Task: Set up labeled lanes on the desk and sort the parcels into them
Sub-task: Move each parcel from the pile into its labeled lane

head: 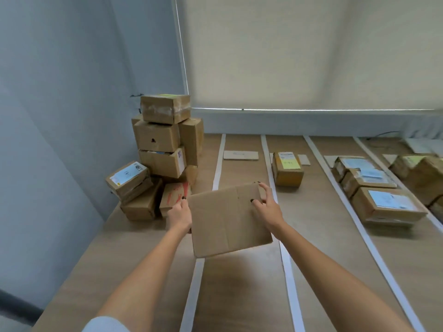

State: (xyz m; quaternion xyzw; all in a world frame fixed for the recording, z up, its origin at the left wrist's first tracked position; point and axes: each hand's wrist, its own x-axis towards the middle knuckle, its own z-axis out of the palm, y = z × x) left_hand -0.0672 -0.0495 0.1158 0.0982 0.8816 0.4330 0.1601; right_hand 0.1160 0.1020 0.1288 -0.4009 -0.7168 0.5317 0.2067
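Note:
I hold a plain brown cardboard parcel (227, 219) above the desk, over the leftmost lane. My left hand (179, 215) grips its left edge and my right hand (266, 207) grips its far right corner, thumb on top. White tape strips (269, 161) divide the wooden desk (239, 288) into lanes. A cardboard lane label (241, 155) lies at the far end of the left lane. One parcel with a yellow note (287, 169) sits in the second lane. Three parcels with blue-white labels (374, 190) lie in the third lane.
A tall pile of unsorted cardboard parcels (158, 154) stands at the desk's far left against the grey wall. More parcels (419, 173) sit in the far right lane. A closed window blind (299, 51) hangs behind the desk. White papers (424, 143) lie at the back right.

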